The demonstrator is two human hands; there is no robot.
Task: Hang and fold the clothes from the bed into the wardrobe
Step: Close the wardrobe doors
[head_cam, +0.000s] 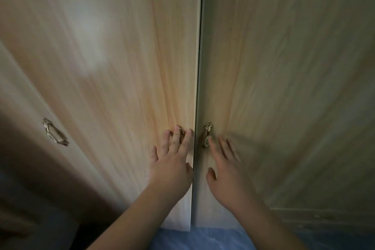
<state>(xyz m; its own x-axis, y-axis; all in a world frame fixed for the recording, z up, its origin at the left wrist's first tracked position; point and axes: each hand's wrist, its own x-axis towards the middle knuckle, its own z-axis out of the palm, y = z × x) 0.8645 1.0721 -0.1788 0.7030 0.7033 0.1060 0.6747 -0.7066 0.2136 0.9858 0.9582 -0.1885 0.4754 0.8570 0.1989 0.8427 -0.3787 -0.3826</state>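
Note:
The wardrobe fills the view with two pale wooden doors, the left door (121,67) and the right door (284,67), meeting at a narrow dark gap. My left hand (172,160) lies on the left door with straight, spread fingers over its brass handle (182,132), which is mostly hidden. My right hand (225,166) reaches with spread fingers to the right door, its fingertips beside the brass handle (207,135). Neither hand holds anything. No clothes or bed are in view.
A third door (24,107) at the far left stands at an angle, with its own brass handle (53,135) and a dark space below it. A blue floor covering (203,239) lies at the foot of the wardrobe.

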